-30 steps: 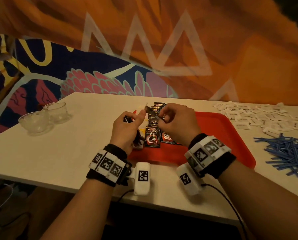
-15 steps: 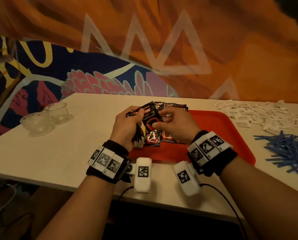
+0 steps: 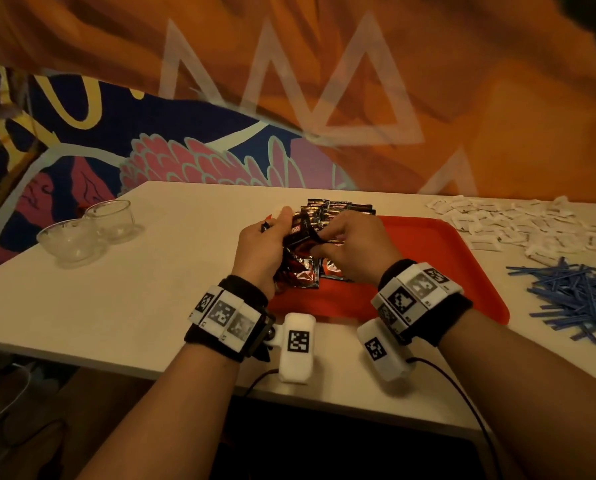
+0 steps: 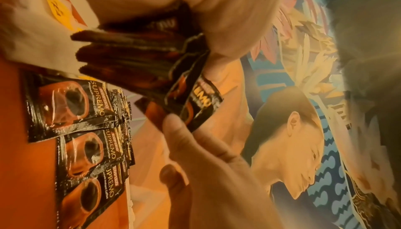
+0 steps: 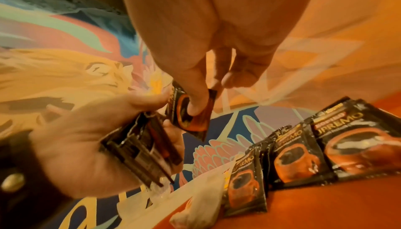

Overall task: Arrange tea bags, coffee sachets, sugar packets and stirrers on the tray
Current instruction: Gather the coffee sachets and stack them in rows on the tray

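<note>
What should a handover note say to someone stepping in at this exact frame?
Left hand grips a stack of coffee sachets. Right hand pinches one sachet at the stack's top.
Three overlapping rows of sachets already lie on the red tray.
Sugar packets and blue stirrers sit loose on the table, right of the tray.
Left: lay the held sachets, then sugar and stirrers. Tea bags not clearly identifiable.

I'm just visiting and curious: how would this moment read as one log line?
left hand grips stack of black coffee sachets | right hand pinches one sachet off it | red plastic tray: sachet rows laid
</note>
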Demonstrator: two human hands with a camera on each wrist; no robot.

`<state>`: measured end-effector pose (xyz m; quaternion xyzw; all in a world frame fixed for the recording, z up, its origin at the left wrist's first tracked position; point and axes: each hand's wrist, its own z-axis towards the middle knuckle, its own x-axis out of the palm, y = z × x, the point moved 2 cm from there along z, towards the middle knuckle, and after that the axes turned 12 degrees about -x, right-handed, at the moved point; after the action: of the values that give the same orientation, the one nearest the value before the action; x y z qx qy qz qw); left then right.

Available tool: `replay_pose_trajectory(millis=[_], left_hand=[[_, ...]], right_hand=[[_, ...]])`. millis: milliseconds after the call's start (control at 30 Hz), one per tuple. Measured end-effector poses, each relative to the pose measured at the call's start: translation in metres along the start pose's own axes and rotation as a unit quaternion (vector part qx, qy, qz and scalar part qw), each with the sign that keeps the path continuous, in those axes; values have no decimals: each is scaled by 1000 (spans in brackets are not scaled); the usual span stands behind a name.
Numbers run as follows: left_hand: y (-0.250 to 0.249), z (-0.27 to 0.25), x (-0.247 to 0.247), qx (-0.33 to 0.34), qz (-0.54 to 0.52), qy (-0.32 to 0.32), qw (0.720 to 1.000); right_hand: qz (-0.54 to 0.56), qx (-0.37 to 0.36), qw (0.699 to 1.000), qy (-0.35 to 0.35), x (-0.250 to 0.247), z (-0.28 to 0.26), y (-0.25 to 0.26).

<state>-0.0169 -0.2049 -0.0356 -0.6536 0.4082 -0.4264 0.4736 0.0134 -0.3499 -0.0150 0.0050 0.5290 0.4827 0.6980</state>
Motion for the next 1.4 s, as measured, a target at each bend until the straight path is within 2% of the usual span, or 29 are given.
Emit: replay_pose_trajectory(millis=[100,267,367,467,600,867,1067,1200,1400], left_hand=[[-2,3,-7,-19,-15,-6,1000],[6,17,-21,-51,-76,-25,995],[6,11,-24,-69,-94,-29,993],[9,16,-28,-76,-92,-40,992],[12,19,-29,-88,-114,-30,989],[20,27,-32,-112,-118,-9,987],[20,27,-32,-119,-133,-3,984],[18,19,-25,-126,-147,26,981],[19,18,-22,-114,-112,20,987]], right_hand=[[15,72,997,30,-4,-1,-17],[-7,168,985,42,-12,0,-42],[15,237,967,91,-9,-2,-56],[26,274,952,136,-2,-4,-62],[-9,275,943,188,6,-2,-63],[7,274,944,186,15,5,-60],[58,294,949,99,14,5,-60],[66,293,950,85,13,2,-63],[50,280,956,76,8,0,-67]])
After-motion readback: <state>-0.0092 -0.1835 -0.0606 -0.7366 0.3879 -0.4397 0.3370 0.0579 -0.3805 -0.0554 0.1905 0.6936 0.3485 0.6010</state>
